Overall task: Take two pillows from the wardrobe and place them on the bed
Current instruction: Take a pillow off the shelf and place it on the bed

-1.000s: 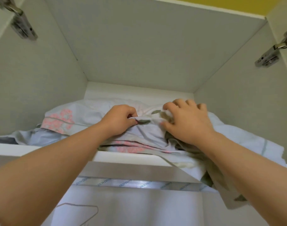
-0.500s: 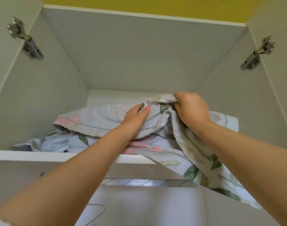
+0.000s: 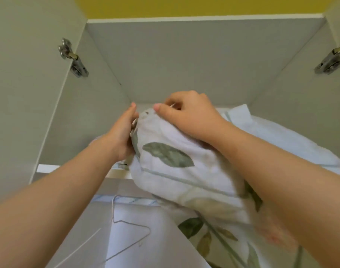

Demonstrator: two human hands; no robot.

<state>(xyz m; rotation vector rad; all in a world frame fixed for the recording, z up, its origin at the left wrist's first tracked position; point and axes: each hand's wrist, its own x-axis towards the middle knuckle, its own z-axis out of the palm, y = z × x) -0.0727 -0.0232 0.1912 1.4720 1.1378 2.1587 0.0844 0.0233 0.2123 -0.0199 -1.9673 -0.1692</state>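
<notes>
Both bare forearms reach up and forward, converging. The left hand (image 3: pixel 120 136) is turned edge-on with its fingers curled in a grip; the right hand (image 3: pixel 192 115) is knuckles up, thumb pinching, clenched.

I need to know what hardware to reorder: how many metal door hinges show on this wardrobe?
2. One hinge sits on the left side panel, the other hinge on the right side panel, both near the top. Any lower ones are out of view.
</notes>
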